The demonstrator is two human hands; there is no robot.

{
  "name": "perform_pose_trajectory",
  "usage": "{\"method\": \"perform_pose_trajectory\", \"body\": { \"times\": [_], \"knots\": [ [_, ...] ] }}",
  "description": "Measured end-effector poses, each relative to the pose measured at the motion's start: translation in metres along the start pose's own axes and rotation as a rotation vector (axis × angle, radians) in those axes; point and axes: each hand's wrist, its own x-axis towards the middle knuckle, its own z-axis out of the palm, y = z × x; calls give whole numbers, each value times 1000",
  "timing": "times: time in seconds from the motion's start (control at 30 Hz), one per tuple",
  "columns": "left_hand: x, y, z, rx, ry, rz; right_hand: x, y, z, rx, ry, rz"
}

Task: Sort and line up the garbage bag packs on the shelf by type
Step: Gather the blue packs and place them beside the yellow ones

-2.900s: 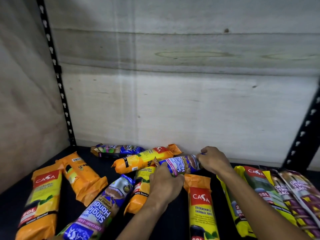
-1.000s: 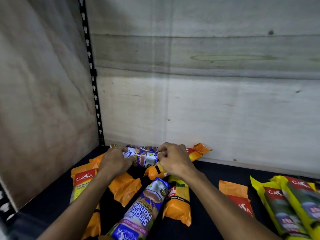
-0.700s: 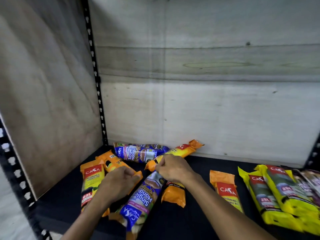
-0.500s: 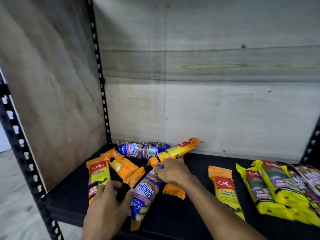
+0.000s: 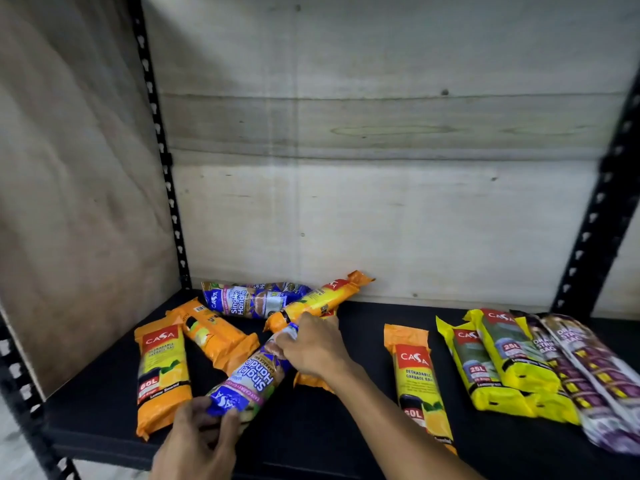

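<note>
Fingers of the left hand [image 5: 194,441] curl round the near end of a blue Singlet Handle pack [image 5: 251,377], at the front edge of the shelf [image 5: 311,441]; the right hand [image 5: 313,348] pinches its far end, so the pack spans the two hands and lies slantwise over the dark board. It looks like a soft roll in glossy film: light, a little squashy, likely slick, with crimped end flaps that would crumple if pulled. An end-to-end hold suits it for turning; a grip round the fat middle would be surer for carrying.

Just left lies an orange 60L pack [image 5: 161,374], with a second orange pack [image 5: 216,336] tilted beside it. To the right, well apart, another orange 60L pack [image 5: 420,386] lies lengthwise, then yellow packs [image 5: 498,365] and purple packs [image 5: 585,372] already side by side.

Farther back, a second blue pack [image 5: 247,299] lies crosswise near the back panel, and an orange-yellow pack [image 5: 317,301] leans across its right end. That blue one is probably the held pack's partner.
</note>
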Motion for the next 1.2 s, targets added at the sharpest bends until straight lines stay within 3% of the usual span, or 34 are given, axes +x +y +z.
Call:
{"method": "perform_pose_trajectory", "body": {
  "times": [0.13,0.3,0.6,0.73,0.93,1.2],
  "knots": [
    [1,12,-2,-35,88,60,-5,6,-18,91,46,28],
    [0,48,3,0,44,178,-19,24,-40,155,38,133],
    [50,119,57,82,-285,369,-70,60,-80,138,-166,223],
    [72,141,96,63,-495,384,-84,67,-76,199,-214,308],
    [82,154,145,136,-680,374,-94,69,-68,244,-227,337],
    [81,148,182,221,-755,442,-94,76,-67,274,-221,324]
  ]
}}
